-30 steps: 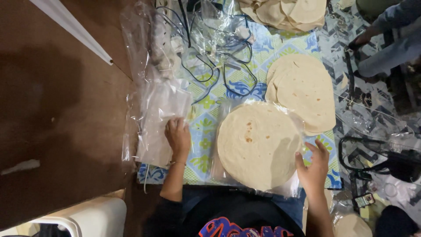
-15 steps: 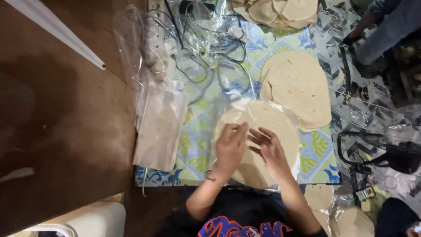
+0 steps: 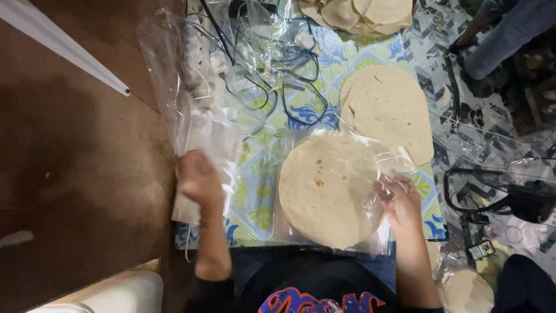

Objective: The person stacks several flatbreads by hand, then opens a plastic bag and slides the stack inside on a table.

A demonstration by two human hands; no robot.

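A round pale flatbread (image 3: pixel 324 185) lies inside a clear plastic bag (image 3: pixel 399 159) on a patterned cloth (image 3: pixel 255 174) in front of me. My right hand (image 3: pixel 398 200) pinches the bag's open edge at the flatbread's right side. My left hand (image 3: pixel 198 181), blurred, rests on a stack of clear plastic bags (image 3: pixel 205 139) at the cloth's left edge. Whether its fingers grip a bag I cannot tell.
A stack of bare flatbreads (image 3: pixel 391 110) lies behind the bagged one, another pile (image 3: pixel 362 13) at the far edge. Black cables (image 3: pixel 272 87) and loose plastic cover the cloth's back. Brown floor (image 3: pixel 75 162) at left. Another person's leg (image 3: pixel 509 32) at top right. More flatbreads (image 3: pixel 466 290) at bottom right.
Both hands were pressed on the bagged flatbread half a second ago. My left hand has swung out to the bag stack; my right hand moved to the bag's right edge.
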